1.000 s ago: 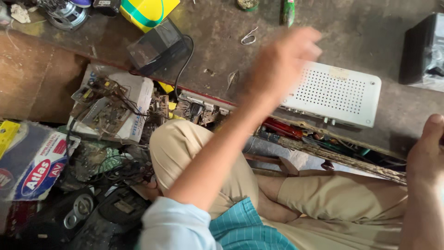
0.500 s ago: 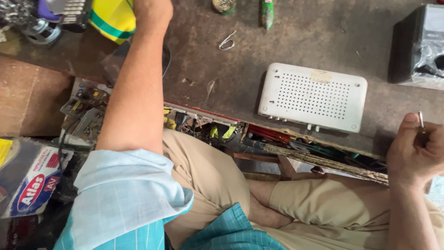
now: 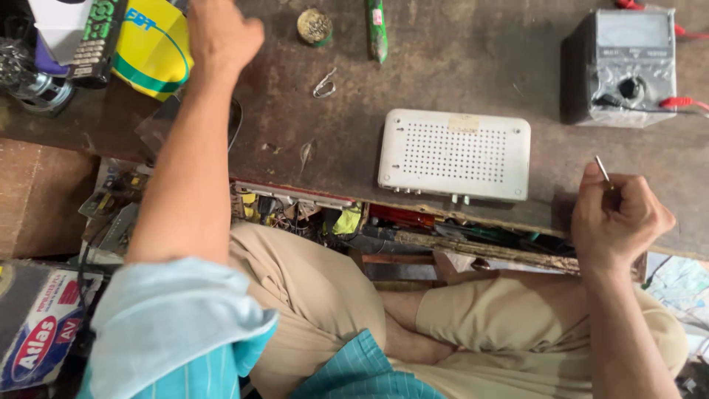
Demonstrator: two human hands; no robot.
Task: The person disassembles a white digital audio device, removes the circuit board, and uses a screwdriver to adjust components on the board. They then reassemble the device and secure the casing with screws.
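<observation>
My left hand (image 3: 221,33) reaches far to the upper left of the dark workbench, its fingers curled at the edge of a yellow roll with a green and blue band (image 3: 151,48); whether it grips the roll is hidden. My right hand (image 3: 619,214) is closed in a fist near the bench's front edge, holding a thin metal tool (image 3: 603,169) whose tip sticks up. A white perforated box (image 3: 454,155) lies flat on the bench between my two hands, untouched.
A grey meter with a dial and red leads (image 3: 624,66) stands at the back right. A green pen-like tool (image 3: 377,29), a small round tin (image 3: 315,26) and a wire clip (image 3: 323,85) lie near the back. An open drawer of parts (image 3: 310,210) sits below the bench.
My left arm has swung from above the white box across to the yellow roll at the upper left. My right hand has lifted a little, with the thin tool showing in it.
</observation>
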